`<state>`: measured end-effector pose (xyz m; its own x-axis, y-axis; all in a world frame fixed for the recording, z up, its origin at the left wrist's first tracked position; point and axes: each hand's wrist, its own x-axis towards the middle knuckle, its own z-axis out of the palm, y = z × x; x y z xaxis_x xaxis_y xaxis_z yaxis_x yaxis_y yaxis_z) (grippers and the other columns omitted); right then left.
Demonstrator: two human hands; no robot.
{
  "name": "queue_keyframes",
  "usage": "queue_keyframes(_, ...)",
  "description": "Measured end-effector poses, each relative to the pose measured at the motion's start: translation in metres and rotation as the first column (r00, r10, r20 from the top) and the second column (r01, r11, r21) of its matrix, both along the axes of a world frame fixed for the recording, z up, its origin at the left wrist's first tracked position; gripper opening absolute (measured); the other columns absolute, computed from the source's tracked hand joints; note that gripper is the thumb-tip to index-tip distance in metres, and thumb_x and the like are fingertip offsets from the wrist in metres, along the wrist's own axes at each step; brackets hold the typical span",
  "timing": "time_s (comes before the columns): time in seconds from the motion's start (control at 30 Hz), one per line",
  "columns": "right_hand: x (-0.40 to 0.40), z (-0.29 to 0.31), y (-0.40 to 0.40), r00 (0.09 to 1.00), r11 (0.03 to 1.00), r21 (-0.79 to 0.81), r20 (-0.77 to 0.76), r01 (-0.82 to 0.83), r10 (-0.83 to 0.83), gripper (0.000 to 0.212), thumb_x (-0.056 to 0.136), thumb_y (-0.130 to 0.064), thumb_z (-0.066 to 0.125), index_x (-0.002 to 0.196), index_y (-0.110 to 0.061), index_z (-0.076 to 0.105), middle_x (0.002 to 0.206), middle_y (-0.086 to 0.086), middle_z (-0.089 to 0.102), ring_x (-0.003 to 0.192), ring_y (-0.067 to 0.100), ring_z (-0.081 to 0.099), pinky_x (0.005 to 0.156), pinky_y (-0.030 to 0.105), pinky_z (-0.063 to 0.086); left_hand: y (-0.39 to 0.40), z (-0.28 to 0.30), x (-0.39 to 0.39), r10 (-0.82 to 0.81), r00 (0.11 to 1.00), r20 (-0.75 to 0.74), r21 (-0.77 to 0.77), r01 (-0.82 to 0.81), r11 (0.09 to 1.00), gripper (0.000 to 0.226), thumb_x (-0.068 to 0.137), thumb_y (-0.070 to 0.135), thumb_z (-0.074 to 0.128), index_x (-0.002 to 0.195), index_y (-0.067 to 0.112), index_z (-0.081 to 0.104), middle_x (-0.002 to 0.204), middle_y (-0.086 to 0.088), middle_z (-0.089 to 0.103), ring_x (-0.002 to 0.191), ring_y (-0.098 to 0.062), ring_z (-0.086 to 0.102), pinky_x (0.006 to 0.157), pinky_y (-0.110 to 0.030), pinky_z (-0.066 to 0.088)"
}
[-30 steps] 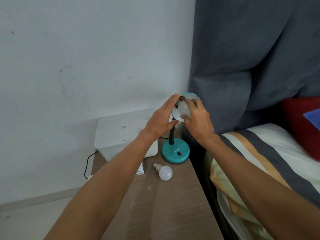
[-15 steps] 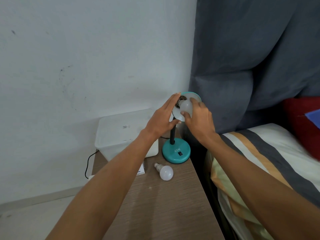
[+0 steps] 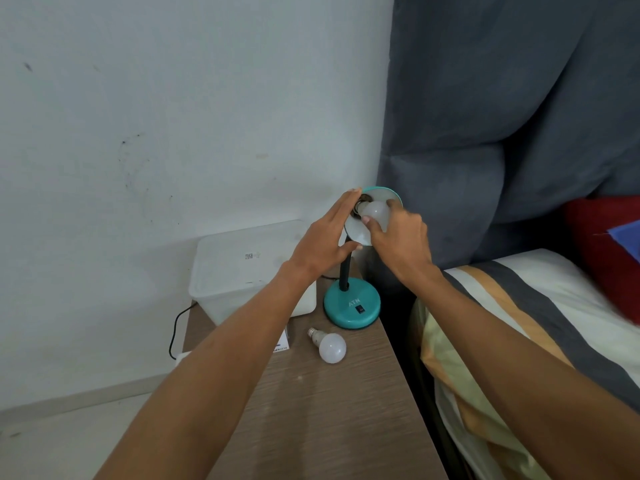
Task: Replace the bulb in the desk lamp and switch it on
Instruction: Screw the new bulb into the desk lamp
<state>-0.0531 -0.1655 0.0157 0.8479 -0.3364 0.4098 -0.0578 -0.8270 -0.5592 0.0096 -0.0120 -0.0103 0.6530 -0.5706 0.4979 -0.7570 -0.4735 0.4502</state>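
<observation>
A teal desk lamp stands on its round base [image 3: 351,306] at the far right of a wooden bedside table [image 3: 322,417]. Its shade [image 3: 379,197] is tipped toward me. My left hand [image 3: 325,242] holds the shade's left rim, fingers stretched along it. My right hand [image 3: 400,237] grips a white bulb [image 3: 375,211] whose metal end sits at the socket inside the shade. A second white bulb [image 3: 330,346] lies loose on the table in front of the base. A black rocker switch [image 3: 361,309] sits on the base.
A white plastic box [image 3: 242,268] stands against the wall behind the lamp. A black cord [image 3: 176,327] drops off the table's left edge. A small card [image 3: 281,344] lies by my left forearm. A bed with striped bedding [image 3: 519,323] and a grey headboard [image 3: 502,133] flanks the right.
My right hand has turned on the bulb at the socket, its fingers shifting round it. The left hand stays on the shade, and the loose bulb has not moved.
</observation>
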Motion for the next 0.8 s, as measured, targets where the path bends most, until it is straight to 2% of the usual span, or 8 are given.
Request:
queue_keyframes(0.07, 0.0, 0.003, 0.002, 1.0, 0.999, 0.021, 0.002, 0.027, -0.027, 0.05, 0.092, -0.04, 0.064, 0.128, -0.007, 0.054, 0.116, 0.018, 0.064, 0.1, 0.038, 0.065, 0.083, 0.045, 0.055, 0.0, 0.0, 0.001, -0.001, 1.0, 0.002, -0.001, 0.001, 1.0, 0.094, 0.086, 0.019, 0.082, 0.161, 0.009, 0.025, 0.166, -0.009, 0.032, 0.149, -0.028, 0.038, 0.118, -0.03, 0.033)
queue_keyframes(0.2, -0.002, -0.001, 0.007, 0.997, 0.986, -0.151, 0.017, -0.067, 0.07, 0.052, 0.093, -0.027, 0.066, 0.141, -0.017, 0.049, 0.136, 0.019, 0.047, 0.115, 0.039, 0.057, 0.089, 0.048, 0.052, -0.003, 0.0, 0.001, -0.002, 1.0, -0.007, 0.013, 0.002, 1.0, 0.095, 0.086, 0.019, 0.082, 0.161, 0.01, 0.023, 0.167, -0.008, 0.031, 0.148, -0.029, 0.04, 0.119, -0.036, 0.036)
queue_keyframes(0.27, -0.002, -0.004, 0.006, 0.995, 0.974, -0.204, -0.028, -0.097, 0.093, 0.058, 0.09, -0.023, 0.07, 0.143, -0.016, 0.048, 0.137, 0.019, 0.049, 0.117, 0.039, 0.056, 0.091, 0.047, 0.051, -0.002, -0.001, 0.001, 0.002, 1.0, -0.009, 0.011, -0.002, 1.0, 0.095, 0.087, 0.019, 0.082, 0.161, 0.01, 0.024, 0.167, -0.007, 0.03, 0.149, -0.028, 0.038, 0.12, -0.035, 0.035)
queue_keyframes(0.33, 0.0, -0.007, 0.005, 0.998, 0.991, -0.121, -0.022, -0.066, 0.064, 0.053, 0.09, -0.029, 0.069, 0.137, -0.011, 0.052, 0.127, 0.018, 0.059, 0.109, 0.038, 0.061, 0.089, 0.047, 0.055, -0.001, -0.001, 0.001, 0.0, 1.0, -0.007, 0.005, 0.0, 1.0, 0.095, 0.086, 0.019, 0.082, 0.161, 0.01, 0.024, 0.167, -0.007, 0.031, 0.15, -0.027, 0.037, 0.12, -0.034, 0.034)
queue_keyframes(0.43, 0.002, 0.003, 0.007, 0.997, 0.986, 0.152, -0.047, 0.074, -0.068, 0.051, 0.095, -0.048, 0.056, 0.122, -0.006, 0.06, 0.11, 0.02, 0.068, 0.098, 0.039, 0.066, 0.082, 0.045, 0.057, 0.0, -0.001, 0.001, 0.001, 1.0, 0.014, 0.007, -0.001, 1.0, 0.095, 0.086, 0.017, 0.082, 0.161, 0.01, 0.025, 0.166, -0.008, 0.032, 0.149, -0.027, 0.038, 0.119, -0.032, 0.034)
queue_keyframes(0.6, -0.002, 0.005, 0.011, 0.999, 0.999, -0.033, 0.016, -0.04, 0.041, 0.042, 0.098, -0.033, 0.057, 0.138, -0.02, 0.051, 0.131, 0.018, 0.05, 0.104, 0.04, 0.061, 0.085, 0.048, 0.053, -0.001, 0.0, 0.001, -0.01, 1.0, 0.018, 0.004, 0.01, 1.0, 0.094, 0.086, 0.017, 0.082, 0.161, 0.009, 0.025, 0.166, -0.009, 0.032, 0.148, -0.027, 0.039, 0.118, -0.027, 0.032)
queue_keyframes(0.7, -0.002, -0.002, 0.006, 0.996, 0.992, -0.089, -0.035, -0.088, 0.086, 0.054, 0.091, -0.033, 0.067, 0.14, -0.02, 0.05, 0.134, 0.016, 0.05, 0.111, 0.038, 0.059, 0.09, 0.048, 0.053, 0.0, -0.001, 0.002, -0.011, 1.0, 0.018, -0.007, 0.011, 1.0, 0.094, 0.087, 0.017, 0.082, 0.161, 0.008, 0.025, 0.166, -0.009, 0.032, 0.149, -0.026, 0.038, 0.119, -0.03, 0.033)
queue_keyframes(0.8, 0.002, -0.004, 0.002, 1.0, 0.999, 0.052, -0.021, -0.011, 0.012, 0.049, 0.093, -0.041, 0.063, 0.131, -0.01, 0.057, 0.118, 0.019, 0.065, 0.102, 0.039, 0.065, 0.086, 0.046, 0.056, 0.0, -0.001, 0.001, -0.009, 1.0, 0.021, -0.001, 0.009, 1.0, 0.094, 0.087, 0.017, 0.082, 0.161, 0.008, 0.025, 0.166, -0.009, 0.032, 0.149, -0.026, 0.038, 0.118, -0.026, 0.032)
